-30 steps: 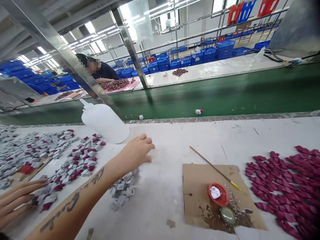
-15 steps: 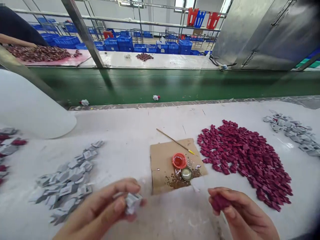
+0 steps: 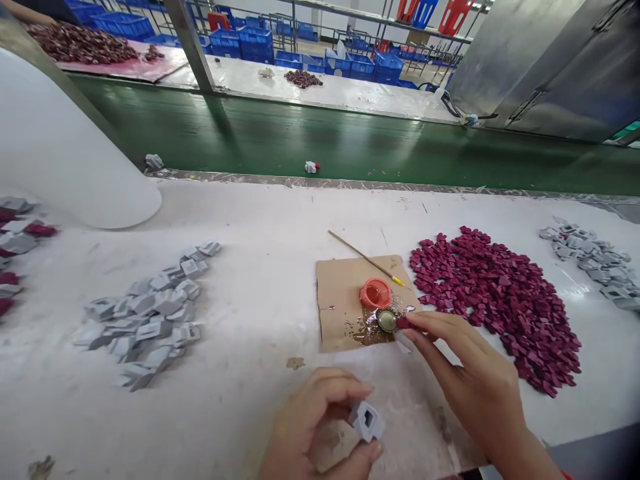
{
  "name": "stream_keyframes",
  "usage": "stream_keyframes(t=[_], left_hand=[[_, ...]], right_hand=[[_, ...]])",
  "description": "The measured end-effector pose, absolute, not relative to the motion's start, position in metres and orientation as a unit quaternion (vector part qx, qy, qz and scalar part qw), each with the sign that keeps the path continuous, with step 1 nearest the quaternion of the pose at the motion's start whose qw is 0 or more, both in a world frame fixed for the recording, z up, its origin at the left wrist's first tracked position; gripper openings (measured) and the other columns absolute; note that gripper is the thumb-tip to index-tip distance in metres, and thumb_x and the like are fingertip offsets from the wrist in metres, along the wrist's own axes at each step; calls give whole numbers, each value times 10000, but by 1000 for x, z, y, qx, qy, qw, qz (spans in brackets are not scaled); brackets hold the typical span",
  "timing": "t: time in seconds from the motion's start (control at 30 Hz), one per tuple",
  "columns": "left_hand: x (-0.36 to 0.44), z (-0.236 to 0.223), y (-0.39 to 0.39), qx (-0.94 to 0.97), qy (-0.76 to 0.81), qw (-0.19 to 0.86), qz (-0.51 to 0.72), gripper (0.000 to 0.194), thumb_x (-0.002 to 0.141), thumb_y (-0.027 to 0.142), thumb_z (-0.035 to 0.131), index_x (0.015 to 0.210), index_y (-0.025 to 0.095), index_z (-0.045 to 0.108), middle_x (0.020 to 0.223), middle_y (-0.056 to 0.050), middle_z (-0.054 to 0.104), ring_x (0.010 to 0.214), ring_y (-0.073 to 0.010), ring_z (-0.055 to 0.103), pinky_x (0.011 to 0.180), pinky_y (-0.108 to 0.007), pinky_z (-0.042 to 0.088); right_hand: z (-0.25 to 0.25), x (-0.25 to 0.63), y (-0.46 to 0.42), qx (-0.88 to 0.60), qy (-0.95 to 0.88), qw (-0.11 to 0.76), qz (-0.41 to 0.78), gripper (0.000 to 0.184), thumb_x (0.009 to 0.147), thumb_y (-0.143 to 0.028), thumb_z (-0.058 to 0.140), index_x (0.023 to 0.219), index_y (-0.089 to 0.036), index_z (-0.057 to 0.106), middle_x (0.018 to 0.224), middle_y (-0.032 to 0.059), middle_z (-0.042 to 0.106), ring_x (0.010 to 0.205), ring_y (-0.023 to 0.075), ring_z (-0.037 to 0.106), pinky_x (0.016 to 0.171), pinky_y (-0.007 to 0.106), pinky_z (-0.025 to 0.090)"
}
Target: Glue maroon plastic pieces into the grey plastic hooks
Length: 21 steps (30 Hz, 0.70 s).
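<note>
My right hand point(image 3: 465, 367) pinches a small magenta piece point(image 3: 401, 323) between its fingertips and holds it at a metal bottle cap point(image 3: 386, 321) with a pale liquid in it. The cap sits on a square of brown cardboard point(image 3: 337, 303), next to a red plastic cap point(image 3: 375, 293) and a thin wooden brush point(image 3: 365, 257) with a yellow tip. Low in the view, my left hand point(image 3: 320, 423) grips a grey hollow plastic piece point(image 3: 367, 421). Its fingers hide part of that piece. A heap of magenta pieces point(image 3: 493, 307) lies just beyond my right hand.
Grey pieces lie in heaps point(image 3: 145, 313) point(image 3: 590, 263) on the white bench point(image 3: 260, 213). A white plastic bottle point(image 3: 55, 140) lies at left. Beyond the bench runs a green conveyor belt point(image 3: 350, 147). A co-worker's forearm point(image 3: 30, 10) and blue crates point(image 3: 255, 43) stand farther back.
My view has swung right and down since the earlier frames. My right hand has moved from beside the magenta heap to the bottle cap. My left hand has dropped lower, still gripping the grey piece.
</note>
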<state>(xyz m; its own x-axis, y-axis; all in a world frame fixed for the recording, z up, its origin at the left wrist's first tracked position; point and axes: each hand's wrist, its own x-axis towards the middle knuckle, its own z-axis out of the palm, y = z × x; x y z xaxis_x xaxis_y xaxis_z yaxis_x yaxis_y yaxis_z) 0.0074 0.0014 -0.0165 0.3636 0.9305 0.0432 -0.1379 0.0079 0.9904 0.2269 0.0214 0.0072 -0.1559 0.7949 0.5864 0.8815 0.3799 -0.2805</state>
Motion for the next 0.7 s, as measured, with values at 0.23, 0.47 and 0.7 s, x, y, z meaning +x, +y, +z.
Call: stream_keyframes(t=[0.23, 0.47, 0.7], left_hand=[[6, -21, 6, 671, 370, 477, 431, 490, 765, -7, 640, 1145, 300, 608, 1030, 32, 654, 845, -80, 662, 781, -108, 546], [9, -21, 1, 700, 381, 437, 418, 458, 824, 21, 606, 1202, 275, 561, 1103, 10, 645, 905, -98, 681, 785, -125, 558], [7, -26, 6, 774, 366, 333, 395, 215, 869, 149, 724, 1010, 207, 573, 902, 10, 696, 851, -143, 646, 802, -216, 537]], right_hand=[[6, 223, 32, -523, -794, 303, -72, 128, 974, -120, 581, 1053, -158, 675, 956, 61, 710, 874, 169, 679, 793, 274, 578], [7, 224, 33, -539, -787, 295, -49, 90, 977, -147, 588, 1026, -155, 664, 950, 53, 716, 882, 150, 684, 824, 264, 578], [9, 223, 34, -537, -780, 320, -32, 105, 950, -121, 618, 1007, -191, 671, 942, 40, 724, 882, 158, 693, 818, 279, 597]])
